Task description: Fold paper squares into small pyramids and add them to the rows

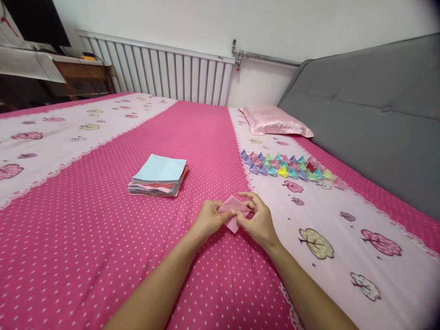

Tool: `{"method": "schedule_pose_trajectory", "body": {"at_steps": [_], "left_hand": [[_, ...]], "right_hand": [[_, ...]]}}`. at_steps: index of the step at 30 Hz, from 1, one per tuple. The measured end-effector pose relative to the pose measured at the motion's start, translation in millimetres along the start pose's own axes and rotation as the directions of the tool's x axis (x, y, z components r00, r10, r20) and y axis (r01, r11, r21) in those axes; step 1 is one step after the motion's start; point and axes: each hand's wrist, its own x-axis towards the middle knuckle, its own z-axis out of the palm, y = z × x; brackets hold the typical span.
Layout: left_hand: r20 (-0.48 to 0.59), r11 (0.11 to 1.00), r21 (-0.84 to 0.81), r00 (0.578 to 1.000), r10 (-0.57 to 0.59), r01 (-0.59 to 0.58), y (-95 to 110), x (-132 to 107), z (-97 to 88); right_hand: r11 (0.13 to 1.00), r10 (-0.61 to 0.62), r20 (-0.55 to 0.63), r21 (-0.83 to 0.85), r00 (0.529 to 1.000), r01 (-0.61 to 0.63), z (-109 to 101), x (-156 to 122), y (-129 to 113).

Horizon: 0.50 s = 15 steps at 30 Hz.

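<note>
Pink paper (pixel 232 203), folded, diamond-shaped, pointed top and bottom

Bare forearms (pixel 156 279) angle inward from below; left grip (pixel 209 217) and right grip (pixel 258 222) pinch close together, thumbs (pixel 227 215) nearly meeting, right fingers (pixel 253 198) bent.

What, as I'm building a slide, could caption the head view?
Left hand and right hand hold folded pink paper near a stack of coloured sheets and rows of small folded pieces.
</note>
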Motion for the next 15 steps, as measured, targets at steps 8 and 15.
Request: {"method": "schedule_pose_trajectory", "body": {"at_steps": [8, 15], "left_hand": [[0.031, 1.0, -0.017, 0.999, -0.013, 0.014, 1.9, -1.0, 0.7], [-0.061, 0.999, -0.014, 0.997, -0.04, 0.039, 8.1, -0.9, -1.5]], "right_hand": [[0.998, 0.059, 0.003, 0.002, 0.998, -0.059, -0.1, -0.7, 0.6], [0.998, 0.065, -0.067, 0.025, 0.996, -0.064, -6.2, 5.8, 2.5]]}}
